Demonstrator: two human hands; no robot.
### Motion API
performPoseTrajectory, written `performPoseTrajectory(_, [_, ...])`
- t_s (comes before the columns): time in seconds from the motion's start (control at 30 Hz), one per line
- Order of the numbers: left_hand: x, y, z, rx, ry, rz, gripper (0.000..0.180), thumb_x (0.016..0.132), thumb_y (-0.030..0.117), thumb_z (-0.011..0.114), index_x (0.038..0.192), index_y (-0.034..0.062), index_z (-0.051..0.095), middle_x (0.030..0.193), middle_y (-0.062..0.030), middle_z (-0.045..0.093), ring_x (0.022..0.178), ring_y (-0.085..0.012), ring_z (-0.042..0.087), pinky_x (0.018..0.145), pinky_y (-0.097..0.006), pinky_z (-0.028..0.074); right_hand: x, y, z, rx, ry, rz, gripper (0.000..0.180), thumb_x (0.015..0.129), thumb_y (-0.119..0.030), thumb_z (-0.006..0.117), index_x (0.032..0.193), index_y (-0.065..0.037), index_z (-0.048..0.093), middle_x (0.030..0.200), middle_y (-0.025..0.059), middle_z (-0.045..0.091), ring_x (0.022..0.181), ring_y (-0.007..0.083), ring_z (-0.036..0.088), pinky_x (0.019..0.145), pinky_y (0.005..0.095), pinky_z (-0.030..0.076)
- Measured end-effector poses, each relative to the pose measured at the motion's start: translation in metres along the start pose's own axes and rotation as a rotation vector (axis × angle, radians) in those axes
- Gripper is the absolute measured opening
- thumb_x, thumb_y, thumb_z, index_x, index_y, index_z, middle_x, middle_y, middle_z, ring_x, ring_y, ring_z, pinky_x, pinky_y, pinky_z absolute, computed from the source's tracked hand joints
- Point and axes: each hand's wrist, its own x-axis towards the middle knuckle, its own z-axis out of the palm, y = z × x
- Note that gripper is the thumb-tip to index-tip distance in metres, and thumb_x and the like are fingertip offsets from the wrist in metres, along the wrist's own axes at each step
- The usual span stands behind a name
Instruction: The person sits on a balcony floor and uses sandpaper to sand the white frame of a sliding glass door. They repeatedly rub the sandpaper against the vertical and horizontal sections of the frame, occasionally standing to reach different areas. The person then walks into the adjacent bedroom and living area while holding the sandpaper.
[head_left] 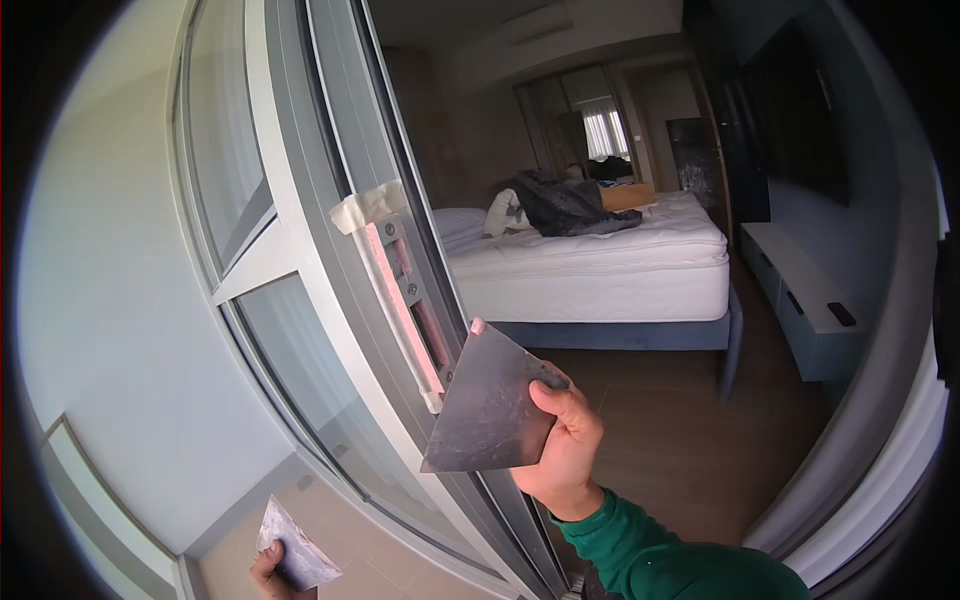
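In my right hand [566, 446], thumb on top, is a flat dark metal filler spreader [485, 410] with a dab of pink putty on its upper corner. Its left edge lies close to the lower end of a metal strike plate [412, 289] on the door frame; whether they touch I cannot tell. A pink putty strip [400, 302] runs along the plate's left side, and beige masking tape [368, 207] borders the area. Low on the left, my left hand [268, 572] grips a second spreader [298, 548], smeared with pale pinkish putty.
The grey metal door frame [300, 130] rises diagonally, with glass panels [300, 330] on its left. Beyond the opening stands a bed with a white mattress [600, 270] and dark clothing on it. A low cabinet [800, 290] lines the right wall.
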Motion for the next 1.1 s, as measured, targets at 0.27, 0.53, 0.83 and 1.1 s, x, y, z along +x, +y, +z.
performPoseTrajectory(0.27, [0.036, 0.114, 0.063, 0.082, 0.055, -0.183, 0.052, 0.082, 0.015, 0.070, 0.131, 0.0055, 0.054, 0.094, -0.0106, 0.063, 0.080, -0.0267, 0.060, 0.071, -0.044, 0.052, 0.014, -0.059, 0.049, -0.355, 0.271, -0.173, 0.039, 0.090, -0.012, 0.056, 0.126, 0.001, 0.058, 0.120, 0.0111, 0.065, 0.108, 0.0250, 0.063, 0.096, 0.0395, 0.048])
performPoseTrajectory(0.53, [-0.013, 0.126, 0.137, 0.050, 0.078, -0.610, 0.030, 0.077, 0.015, 0.073, 0.100, 0.0026, 0.058, 0.079, -0.0119, 0.060, 0.066, -0.0263, 0.056, 0.057, -0.038, 0.045, -0.006, -0.051, 0.109, -0.525, 0.206, -0.285, 0.040, 0.105, -0.014, 0.043, 0.144, -0.007, 0.045, 0.137, 0.0223, 0.049, 0.126, 0.0376, 0.051, 0.105, 0.0563, 0.045])
performPoseTrajectory(0.83, [-0.034, 0.147, 0.221, -0.116, 0.130, -0.710, 0.027, 0.086, 0.024, 0.067, 0.074, 0.0049, 0.053, 0.059, -0.0038, 0.042, 0.044, -0.0160, 0.032, 0.044, -0.034, 0.026, -0.008, -0.076, 0.182, -1.065, -0.041, -0.034, 0.033, 0.099, -0.008, 0.047, 0.130, 0.001, 0.056, 0.120, 0.0309, 0.055, 0.113, 0.0457, 0.058, 0.092, 0.0476, 0.051])
performPoseTrajectory(1.1, [-0.008, 0.148, 0.332, 0.054, 0.222, -0.659, 0.038, 0.082, 0.018, 0.073, 0.113, -0.0009, 0.062, 0.100, -0.0120, 0.068, 0.092, -0.0275, 0.066, 0.089, -0.040, 0.051, -0.014, -0.080, 0.280, -1.360, 0.140, 0.139, 0.053, 0.074, 0.008, 0.067, 0.123, -0.011, 0.068, 0.131, 0.0194, 0.049, 0.117, 0.0363, 0.055, 0.096, 0.0418, 0.051])
